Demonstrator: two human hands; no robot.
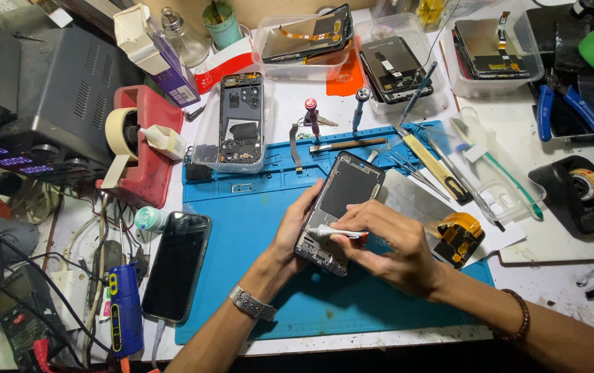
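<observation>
My left hand (295, 231) grips an opened phone body (344, 195) by its left edge and holds it tilted over a blue work mat (241, 228). The phone's dark inside faces up. My right hand (390, 245) pinches a small white tool with a red end (336, 233) and lays it across the lower part of the phone frame. A metal watch sits on my left wrist and a bead bracelet on my right wrist.
A black phone (176, 266) lies screen up at the mat's left edge. Another opened phone lies in a clear tray (234, 121) behind. Screwdrivers (313, 114), tweezers, trays of phone screens (393, 65), tape dispensers (577, 190) and a power supply (34, 103) crowd the bench.
</observation>
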